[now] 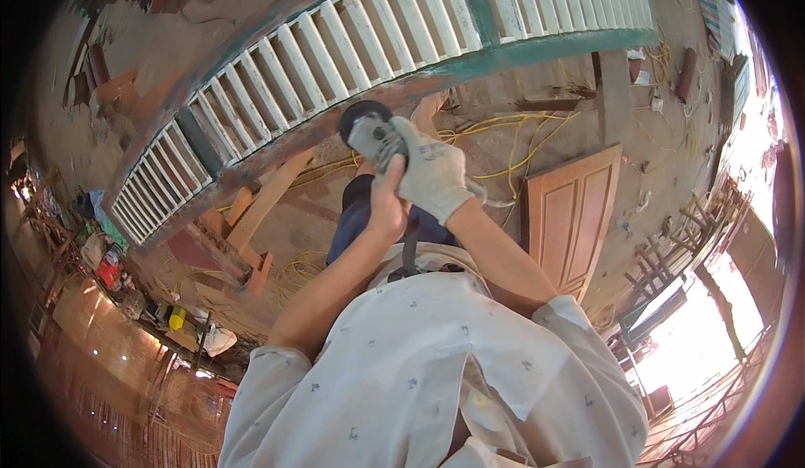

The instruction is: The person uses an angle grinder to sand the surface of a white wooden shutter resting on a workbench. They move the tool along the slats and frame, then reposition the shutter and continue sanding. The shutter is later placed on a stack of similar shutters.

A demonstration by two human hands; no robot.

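Both the bare left hand [389,206] and the gloved right hand [433,173] curl their fingers closed around an angle grinder [375,137], whose dark disc [359,117] is at the near edge of a long slatted frame [470,65], contact unclear.

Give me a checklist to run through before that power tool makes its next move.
1. Left hand and right hand on the grey metal power tool: ok.
2. White fabric glove on each hand: not ok; right only, left is bare.
3. Round black disc clear of the long white-slatted frame: cannot tell; they overlap in view.
4. Disc stopped: cannot tell.
5. Loose yellow cord well away from the legs: not ok; it lies close.
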